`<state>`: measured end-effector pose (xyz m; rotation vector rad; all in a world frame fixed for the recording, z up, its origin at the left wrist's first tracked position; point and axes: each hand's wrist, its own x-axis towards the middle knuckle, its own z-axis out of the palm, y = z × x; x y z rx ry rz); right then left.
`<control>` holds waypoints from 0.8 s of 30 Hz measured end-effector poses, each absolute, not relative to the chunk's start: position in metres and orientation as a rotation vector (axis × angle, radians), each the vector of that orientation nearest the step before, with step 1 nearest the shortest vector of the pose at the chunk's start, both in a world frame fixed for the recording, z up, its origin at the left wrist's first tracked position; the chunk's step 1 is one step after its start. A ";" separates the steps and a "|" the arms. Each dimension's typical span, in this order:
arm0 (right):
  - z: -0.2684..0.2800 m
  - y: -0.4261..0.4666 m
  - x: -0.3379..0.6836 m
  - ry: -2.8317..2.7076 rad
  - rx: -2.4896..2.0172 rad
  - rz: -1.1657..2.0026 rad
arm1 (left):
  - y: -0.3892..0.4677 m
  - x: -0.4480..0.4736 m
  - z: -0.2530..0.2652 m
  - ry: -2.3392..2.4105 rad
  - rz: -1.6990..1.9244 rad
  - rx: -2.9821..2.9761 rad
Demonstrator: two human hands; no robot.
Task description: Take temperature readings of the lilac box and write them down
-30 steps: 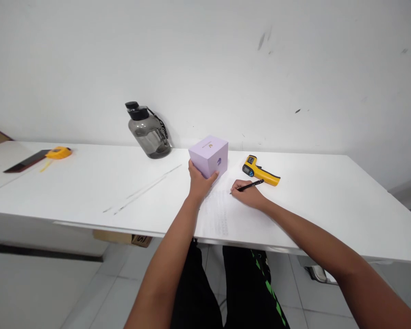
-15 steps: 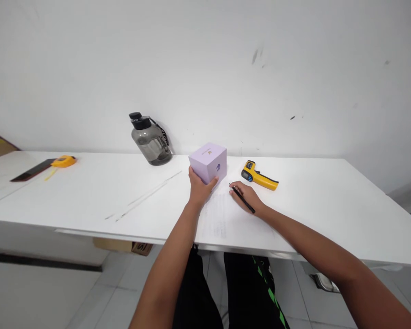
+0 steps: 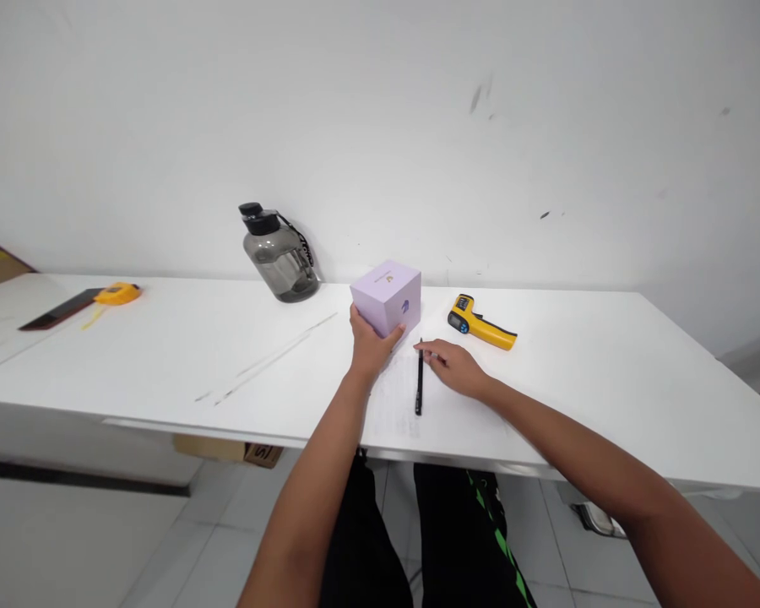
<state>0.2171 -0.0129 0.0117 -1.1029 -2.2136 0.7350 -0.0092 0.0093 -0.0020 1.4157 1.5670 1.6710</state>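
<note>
My left hand (image 3: 371,344) is closed around the lower front of a lilac cube-shaped box (image 3: 386,291), thumb on its right face and fingers on its left. The box has a small gold mark on top and a purple emblem on the side. My right hand (image 3: 457,367) pinches a black pen (image 3: 419,384) near its far end, index finger across it. The pen points toward the box, its other end toward me. Beneath the pen is a faintly printed white sheet (image 3: 396,397), hard to tell from the tabletop.
A yellow infrared thermometer (image 3: 485,328) lies right of the box. Behind, to the left, a grey water bottle (image 3: 282,262) leans on the wall. Farther left are a yellow tape measure (image 3: 117,294) and a dark flat strip (image 3: 60,311). The white table's (image 3: 608,380) front edge is near my legs.
The pen has swung from slanting across my right palm to pointing nearly straight away from me. My right fingers have shifted slightly left. My left hand and the box stay put.
</note>
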 end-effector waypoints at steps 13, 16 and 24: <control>0.049 0.013 0.265 -2.144 -1.894 -0.168 | 0.009 -0.008 -0.002 1.563 1.628 1.376; 0.051 0.013 0.266 -2.156 -2.153 -0.060 | 0.008 -0.008 -0.001 1.569 1.629 1.375; 0.053 0.016 0.265 -2.123 -2.186 0.109 | 0.009 -0.009 -0.005 1.560 1.642 1.371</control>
